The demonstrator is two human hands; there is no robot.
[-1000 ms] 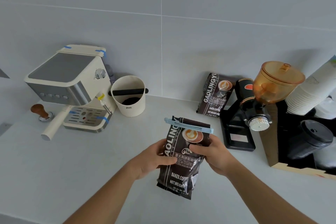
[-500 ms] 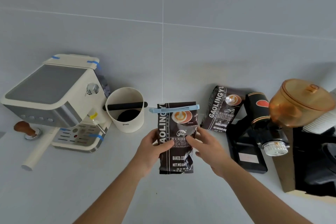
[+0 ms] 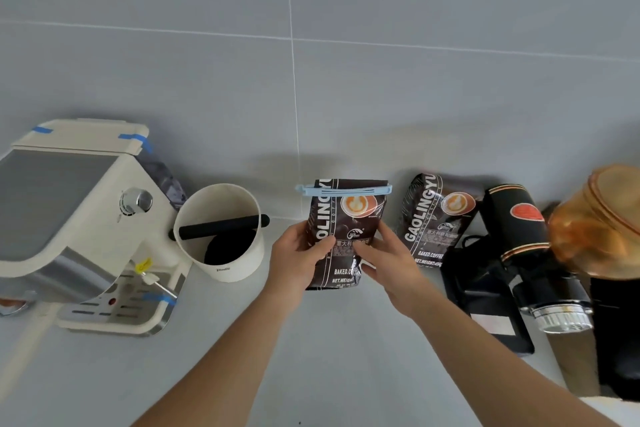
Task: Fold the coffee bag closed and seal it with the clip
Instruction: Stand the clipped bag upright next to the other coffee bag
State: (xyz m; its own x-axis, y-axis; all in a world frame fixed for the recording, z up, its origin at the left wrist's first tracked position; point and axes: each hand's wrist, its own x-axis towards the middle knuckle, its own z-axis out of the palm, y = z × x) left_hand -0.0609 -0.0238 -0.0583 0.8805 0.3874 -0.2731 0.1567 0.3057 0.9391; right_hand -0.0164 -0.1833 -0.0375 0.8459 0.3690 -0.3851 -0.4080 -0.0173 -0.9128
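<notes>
A clipped bag (image 3: 346, 236) is held upright near the worktop's back edge, gripped by the left hand (image 3: 298, 260) and right hand (image 3: 388, 263); if released carelessly, it may topple.

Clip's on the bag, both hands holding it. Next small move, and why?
Probably let go and draw both hands back. The blue clip already spans the folded top of the coffee bag, which stands upright on the counter. The left hand and right hand only grip its sides, so sealing looks done.
</notes>
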